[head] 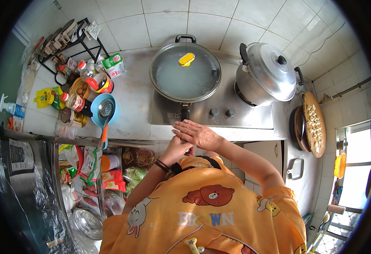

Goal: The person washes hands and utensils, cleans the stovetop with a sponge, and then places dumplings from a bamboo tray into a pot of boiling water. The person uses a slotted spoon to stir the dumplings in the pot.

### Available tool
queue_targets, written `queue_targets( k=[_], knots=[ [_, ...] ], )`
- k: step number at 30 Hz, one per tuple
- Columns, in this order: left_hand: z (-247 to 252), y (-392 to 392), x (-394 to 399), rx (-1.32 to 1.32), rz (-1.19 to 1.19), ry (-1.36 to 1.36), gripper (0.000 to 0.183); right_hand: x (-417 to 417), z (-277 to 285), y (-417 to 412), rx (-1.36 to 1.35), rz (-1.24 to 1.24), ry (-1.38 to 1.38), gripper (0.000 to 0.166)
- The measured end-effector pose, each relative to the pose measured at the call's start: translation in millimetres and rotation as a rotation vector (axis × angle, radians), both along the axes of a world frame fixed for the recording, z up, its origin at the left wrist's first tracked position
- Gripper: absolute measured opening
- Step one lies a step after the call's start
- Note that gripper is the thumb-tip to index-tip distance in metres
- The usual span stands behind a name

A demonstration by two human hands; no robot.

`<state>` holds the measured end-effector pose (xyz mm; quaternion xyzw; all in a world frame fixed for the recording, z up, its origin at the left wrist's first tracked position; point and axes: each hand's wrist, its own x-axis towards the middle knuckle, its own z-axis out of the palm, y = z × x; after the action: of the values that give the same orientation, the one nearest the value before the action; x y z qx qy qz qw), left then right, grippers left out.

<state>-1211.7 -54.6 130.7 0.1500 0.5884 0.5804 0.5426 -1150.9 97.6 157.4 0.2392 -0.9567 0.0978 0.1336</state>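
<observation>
A large pan with a steamed glass lid [185,79] sits on the stove, its long black handle [185,112] pointing towards me. My left hand [176,149] is closed around the near end of that handle. Laid flat across the handle and the top of my left hand is my right hand [198,135], fingers extended and pointing left. A yellow knob [186,59] stands on the lid. Pale, cloudy contents show dimly through the glass.
Right of the pan stands a lidded aluminium pot [265,73]. A blue bowl with a slotted ladle [106,108] is at left, beside sauce bottles [77,102]. Small dough-like pieces lie on a round woven tray [314,123] at far right. Packed shelves [101,184] are lower left.
</observation>
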Motion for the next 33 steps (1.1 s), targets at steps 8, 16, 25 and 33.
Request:
queue_targets(
  k=[8,16,25,33],
  knots=[
    [7,1,1,-0.006,0.019,0.051,0.012,9,-19,-16,-0.313,-0.181,0.013,0.057],
    [8,2,1,0.010,0.024,0.029,0.014,13,-19,-21,-0.377,-0.235,-0.031,0.056],
    [12,1,0,-0.003,0.026,0.028,0.014,11,-21,-23,-0.395,-0.245,-0.014,0.058],
    [12,1,1,-0.019,0.015,0.024,0.015,13,-21,-24,-0.384,-0.254,-0.016,0.059]
  ],
)
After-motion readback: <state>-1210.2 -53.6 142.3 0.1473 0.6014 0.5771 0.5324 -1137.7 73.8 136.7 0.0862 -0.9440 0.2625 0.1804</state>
